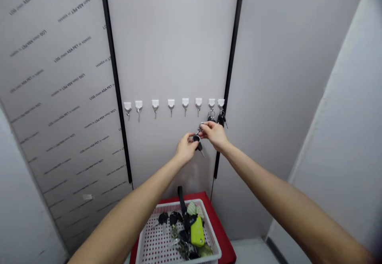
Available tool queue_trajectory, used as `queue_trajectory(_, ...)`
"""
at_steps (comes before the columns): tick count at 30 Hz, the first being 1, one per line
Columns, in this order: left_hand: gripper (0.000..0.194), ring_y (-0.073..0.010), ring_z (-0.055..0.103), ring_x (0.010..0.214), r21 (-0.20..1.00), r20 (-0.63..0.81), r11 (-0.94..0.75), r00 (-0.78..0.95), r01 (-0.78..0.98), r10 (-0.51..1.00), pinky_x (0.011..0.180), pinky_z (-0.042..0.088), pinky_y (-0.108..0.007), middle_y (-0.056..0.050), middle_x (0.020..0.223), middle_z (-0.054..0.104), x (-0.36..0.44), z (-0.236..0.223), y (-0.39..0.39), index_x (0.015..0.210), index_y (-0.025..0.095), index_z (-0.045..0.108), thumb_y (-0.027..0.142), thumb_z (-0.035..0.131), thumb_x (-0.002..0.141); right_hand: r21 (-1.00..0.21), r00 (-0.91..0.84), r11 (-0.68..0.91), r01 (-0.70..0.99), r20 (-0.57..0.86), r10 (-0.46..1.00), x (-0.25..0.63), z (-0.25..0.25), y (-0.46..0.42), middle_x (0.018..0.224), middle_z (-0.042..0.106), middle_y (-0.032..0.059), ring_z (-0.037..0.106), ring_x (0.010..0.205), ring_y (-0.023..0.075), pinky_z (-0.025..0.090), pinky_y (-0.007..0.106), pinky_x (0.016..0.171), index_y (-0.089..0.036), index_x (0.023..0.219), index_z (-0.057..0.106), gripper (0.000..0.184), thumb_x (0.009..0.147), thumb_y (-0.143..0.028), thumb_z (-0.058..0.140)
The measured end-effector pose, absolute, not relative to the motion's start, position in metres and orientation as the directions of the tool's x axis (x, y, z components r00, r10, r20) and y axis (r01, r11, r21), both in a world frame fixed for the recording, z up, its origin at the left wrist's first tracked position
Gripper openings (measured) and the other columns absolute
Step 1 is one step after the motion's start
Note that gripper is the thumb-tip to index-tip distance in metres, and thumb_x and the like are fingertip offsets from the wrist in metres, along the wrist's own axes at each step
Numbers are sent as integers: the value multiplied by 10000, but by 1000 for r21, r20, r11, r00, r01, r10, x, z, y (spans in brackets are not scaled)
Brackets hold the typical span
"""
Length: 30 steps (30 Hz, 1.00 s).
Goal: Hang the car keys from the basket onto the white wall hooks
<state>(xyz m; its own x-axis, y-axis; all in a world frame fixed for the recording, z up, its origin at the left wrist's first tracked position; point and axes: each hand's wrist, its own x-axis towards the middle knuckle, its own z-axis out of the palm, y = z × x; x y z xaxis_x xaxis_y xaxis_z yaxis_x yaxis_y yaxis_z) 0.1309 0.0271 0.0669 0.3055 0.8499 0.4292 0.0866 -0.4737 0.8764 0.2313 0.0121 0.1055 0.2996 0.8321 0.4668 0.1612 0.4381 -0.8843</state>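
Both hands are raised in front of the wall, just below a row of white hooks (185, 103). Between the fingers of my left hand (185, 149) is a bunch of keys (199, 145) with black heads, its metal blade pointing down. My right hand (215, 135) pinches the metal ring at the top of this same bunch. The nearest hook above is the third from the right, which carries nothing. Other keys (221, 119) hang from the two rightmost hooks, partly hidden behind my right hand.
Below stands a white perforated basket (149, 252) on a red surface (222, 232). Inside lie several black-headed keys (163, 218), a bright yellow-green key fob (197, 232) and a black strap (180, 198). Black vertical strips (115, 73) edge the wall panel.
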Motion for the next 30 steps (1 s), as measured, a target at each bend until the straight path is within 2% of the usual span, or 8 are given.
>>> queue_trajectory(5, 387, -118, 496, 748, 689, 605, -636, 207, 348, 769, 698, 363, -249, -29, 882, 536, 142, 102, 43, 996, 202, 408, 128, 446, 618, -831, 426, 498, 248, 556, 714, 236, 146, 45, 437, 464, -44, 473, 377, 59, 423, 184, 387, -139, 607, 439, 36, 637, -156, 449)
queue_trajectory(11, 317, -110, 505, 737, 647, 595, -613, 204, 453, 778, 697, 370, -241, -42, 888, 541, 138, 104, 51, 938, 177, 456, 125, 425, 627, -860, 454, 374, 348, 503, 735, 235, 152, 63, 452, 493, -8, 483, 382, 91, 420, 224, 385, -130, 668, 480, 96, 669, -192, 407)
queue_trajectory(15, 308, -105, 509, 713, 701, 526, -566, 222, 434, 821, 674, 382, -234, -59, 904, 539, 127, 81, 47, 936, 151, 463, 136, 425, 630, -826, 429, 378, 418, 546, 720, 239, 136, 59, 562, 538, 21, 504, 435, 93, 421, 232, 433, -120, 806, 494, 197, 675, -195, 368)
queue_trajectory(20, 260, -100, 505, 698, 757, 374, -490, 328, 433, 868, 656, 389, -219, -52, 889, 548, 86, 7, 25, 885, 139, 496, 151, 420, 636, -586, 288, 420, 693, 759, 584, 232, 68, 26, 821, 541, 53, 508, 599, 93, 404, 243, 580, -140, 894, 486, 277, 640, -196, 393)
queue_trajectory(22, 241, -107, 500, 712, 736, 299, -448, 351, 507, 887, 665, 383, -227, -48, 859, 556, 64, -33, 14, 855, 138, 510, 149, 417, 633, -520, 85, 404, 752, 685, 723, 222, 22, 5, 805, 555, 45, 500, 626, 95, 391, 231, 606, -144, 846, 519, 247, 634, -190, 400)
queue_trajectory(25, 217, -116, 496, 723, 700, 184, -367, 342, 613, 922, 675, 376, -238, -43, 813, 563, 36, -88, -2, 818, 136, 518, 145, 416, 627, -470, -182, 329, 819, 330, 926, 204, -45, -22, 718, 587, 41, 513, 646, 107, 381, 213, 608, -148, 758, 562, 205, 642, -205, 403)
queue_trajectory(27, 206, -112, 496, 719, 699, 134, -350, 367, 623, 921, 674, 373, -230, -34, 793, 563, 25, -113, -11, 808, 139, 514, 144, 411, 629, -392, -163, 207, 896, 143, 976, 194, -75, -30, 706, 596, 52, 527, 661, 130, 379, 225, 591, -156, 752, 566, 215, 653, -252, 401)
queue_trajectory(30, 198, -108, 494, 703, 691, 96, -375, 436, 618, 895, 658, 369, -216, -28, 770, 559, 22, -128, -21, 799, 147, 509, 141, 396, 637, -218, -31, 43, 975, 58, 998, 182, -91, -26, 745, 595, 90, 532, 716, 184, 378, 261, 579, -157, 769, 565, 282, 652, -352, 398)
